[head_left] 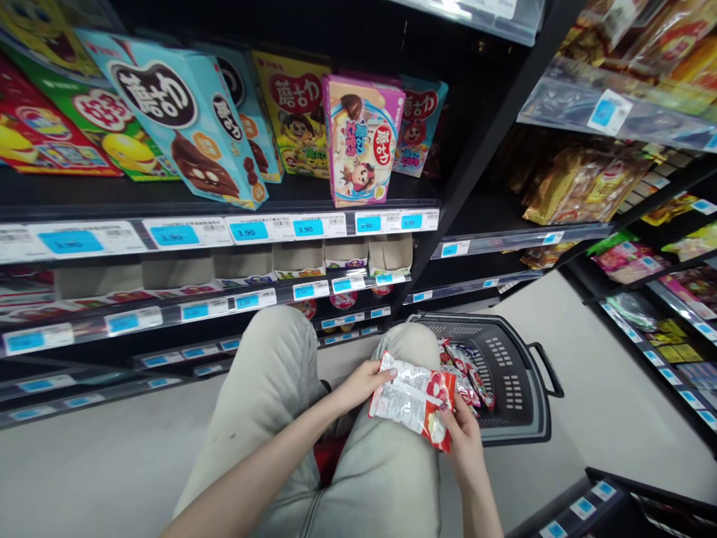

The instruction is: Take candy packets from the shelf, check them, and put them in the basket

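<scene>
A red and white snack packet (411,396) lies across my knee, its printed, shiny back side facing up. My left hand (361,385) grips its left end, thumb on top. At the packet's right end, my right hand (462,433) pinches the red edge between thumb and fingers. Just beyond the right hand stands a dark grey shopping basket (512,426) on the floor. Several red and white packets (467,370) lie inside it, partly hidden by my knee.
Ahead, a shelf holds several snack boxes, among them a light blue box (184,119) and a pink box (364,142). Price tags (308,228) line the shelf edges. Opened cardboard trays (299,261) sit one level below. Bagged snacks (588,183) fill shelves on the right.
</scene>
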Tool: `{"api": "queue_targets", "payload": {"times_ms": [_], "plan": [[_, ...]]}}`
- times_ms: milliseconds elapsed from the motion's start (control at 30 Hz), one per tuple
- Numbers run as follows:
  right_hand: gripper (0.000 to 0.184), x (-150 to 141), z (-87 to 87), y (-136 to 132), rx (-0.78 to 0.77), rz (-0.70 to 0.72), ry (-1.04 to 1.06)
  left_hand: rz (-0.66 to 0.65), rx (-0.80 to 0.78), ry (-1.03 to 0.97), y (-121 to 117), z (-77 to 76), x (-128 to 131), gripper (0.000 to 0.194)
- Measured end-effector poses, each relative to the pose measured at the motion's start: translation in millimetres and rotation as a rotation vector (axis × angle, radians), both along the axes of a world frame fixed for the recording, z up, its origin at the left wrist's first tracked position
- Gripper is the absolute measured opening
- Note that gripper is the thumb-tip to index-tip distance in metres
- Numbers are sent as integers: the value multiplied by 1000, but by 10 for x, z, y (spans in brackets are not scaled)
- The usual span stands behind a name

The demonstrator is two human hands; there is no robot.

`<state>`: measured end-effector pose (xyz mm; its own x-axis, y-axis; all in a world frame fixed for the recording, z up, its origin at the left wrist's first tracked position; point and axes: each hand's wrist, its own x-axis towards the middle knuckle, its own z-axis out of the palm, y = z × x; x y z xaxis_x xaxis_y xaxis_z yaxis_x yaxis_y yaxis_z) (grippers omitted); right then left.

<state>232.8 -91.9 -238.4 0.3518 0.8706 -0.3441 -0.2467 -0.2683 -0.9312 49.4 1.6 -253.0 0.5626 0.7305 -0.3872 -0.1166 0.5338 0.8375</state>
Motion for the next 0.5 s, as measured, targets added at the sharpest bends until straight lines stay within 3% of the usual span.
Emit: {"api": "queue_targets", "payload": {"times_ms": [133, 367, 500], "plan": [[46, 132, -76, -116, -3, 21, 37, -32, 67, -24, 14, -29, 12, 40], [33, 143, -94, -145, -73, -121, 30, -80, 99, -93, -12, 7, 28, 38], [29, 116, -67, -130, -49, -128, 54, -83, 84, -118, -16, 21, 33, 36]]}}
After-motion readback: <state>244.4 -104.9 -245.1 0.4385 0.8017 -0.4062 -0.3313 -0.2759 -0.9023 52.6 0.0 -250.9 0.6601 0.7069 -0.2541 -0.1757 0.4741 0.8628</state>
